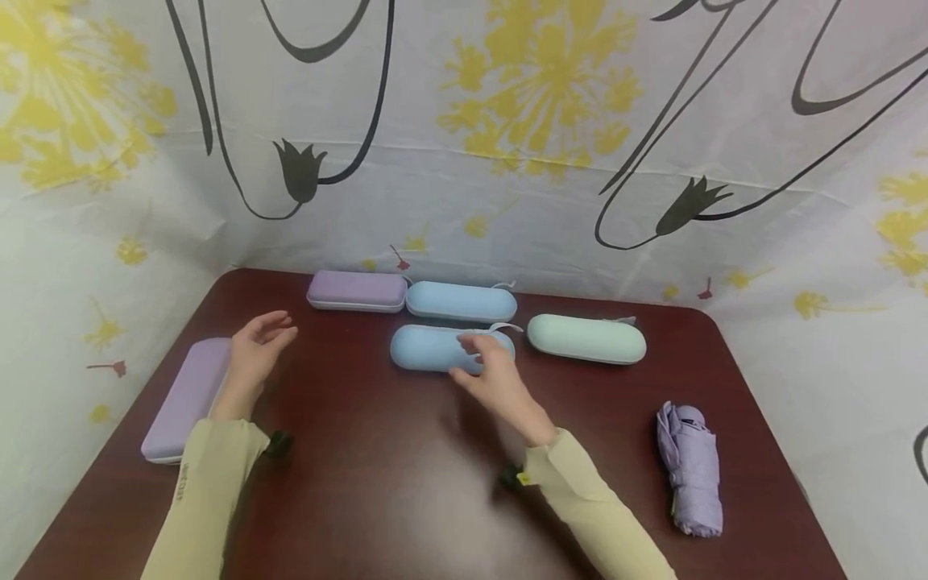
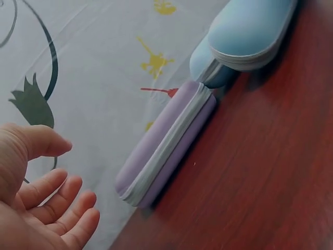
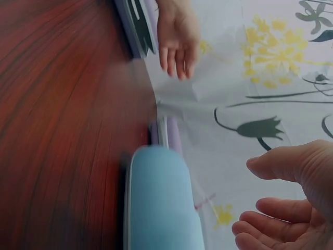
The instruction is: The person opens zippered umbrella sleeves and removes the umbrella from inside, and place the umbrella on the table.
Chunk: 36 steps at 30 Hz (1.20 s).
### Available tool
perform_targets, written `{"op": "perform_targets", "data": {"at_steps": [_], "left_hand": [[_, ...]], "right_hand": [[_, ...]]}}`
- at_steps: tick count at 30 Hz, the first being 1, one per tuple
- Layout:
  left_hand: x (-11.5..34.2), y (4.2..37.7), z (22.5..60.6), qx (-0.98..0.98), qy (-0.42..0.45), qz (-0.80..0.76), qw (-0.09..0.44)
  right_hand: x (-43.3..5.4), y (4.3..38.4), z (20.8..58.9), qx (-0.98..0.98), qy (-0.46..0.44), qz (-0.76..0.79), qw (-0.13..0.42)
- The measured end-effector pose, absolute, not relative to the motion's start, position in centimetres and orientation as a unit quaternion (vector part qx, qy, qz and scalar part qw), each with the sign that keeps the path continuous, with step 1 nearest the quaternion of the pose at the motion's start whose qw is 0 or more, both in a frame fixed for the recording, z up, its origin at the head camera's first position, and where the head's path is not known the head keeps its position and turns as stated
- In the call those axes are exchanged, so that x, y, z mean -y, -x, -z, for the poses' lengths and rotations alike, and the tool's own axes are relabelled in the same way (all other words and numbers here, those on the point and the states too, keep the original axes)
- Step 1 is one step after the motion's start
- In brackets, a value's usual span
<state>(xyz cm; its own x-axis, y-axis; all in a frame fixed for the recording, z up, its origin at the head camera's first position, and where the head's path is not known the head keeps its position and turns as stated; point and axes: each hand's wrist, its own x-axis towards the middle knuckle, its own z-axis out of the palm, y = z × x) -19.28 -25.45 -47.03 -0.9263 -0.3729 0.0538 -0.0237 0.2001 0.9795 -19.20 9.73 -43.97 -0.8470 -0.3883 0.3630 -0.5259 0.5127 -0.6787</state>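
Note:
My right hand (image 1: 502, 390) hovers over the front blue zip case (image 1: 424, 348) with its fingers loosely bent. In the right wrist view, that hand (image 3: 289, 203) is apart from the blue case (image 3: 158, 192) and holds nothing. Over on the left, my left hand (image 1: 254, 360) is raised beside a long purple case (image 1: 183, 399), covering part of its right side. The left wrist view shows the left hand (image 2: 44, 208) empty, its fingers relaxed and apart from the other purple case (image 2: 164, 148).
Along the back edge lie a purple case (image 1: 357, 290) and a second blue case (image 1: 460, 302). A mint green case (image 1: 586, 338) sits right of them. Near the right edge lies a folded lilac umbrella (image 1: 694, 475). A patterned curtain (image 1: 406, 209) surrounds the brown table (image 1: 362, 499).

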Motion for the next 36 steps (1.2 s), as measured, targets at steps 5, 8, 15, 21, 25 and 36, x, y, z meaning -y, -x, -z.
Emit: {"op": "perform_targets", "data": {"at_steps": [5,8,15,21,25,36], "left_hand": [[25.2,21.1,47.4,0.701,-0.142,0.689,0.119],[25.0,22.4,47.6,0.675,-0.137,0.715,0.117],[24.8,25.8,47.7,0.677,-0.133,0.716,0.106],[24.8,28.3,47.4,0.750,-0.171,0.631,0.105],[25.1,29.4,47.4,0.787,-0.158,0.588,0.099],[25.6,31.3,47.6,0.922,0.021,0.385,0.029]], "right_hand": [[-7.5,19.9,44.0,0.857,-0.280,-0.426,0.075],[-6.2,20.4,44.1,0.852,-0.281,-0.437,0.068],[-3.6,21.2,44.2,0.855,-0.269,-0.441,0.039],[-2.1,21.9,44.3,0.853,-0.256,-0.453,0.033],[-1.3,22.2,44.1,0.859,-0.238,-0.453,0.021],[-0.1,23.0,43.9,0.866,-0.214,-0.452,0.023]]}}
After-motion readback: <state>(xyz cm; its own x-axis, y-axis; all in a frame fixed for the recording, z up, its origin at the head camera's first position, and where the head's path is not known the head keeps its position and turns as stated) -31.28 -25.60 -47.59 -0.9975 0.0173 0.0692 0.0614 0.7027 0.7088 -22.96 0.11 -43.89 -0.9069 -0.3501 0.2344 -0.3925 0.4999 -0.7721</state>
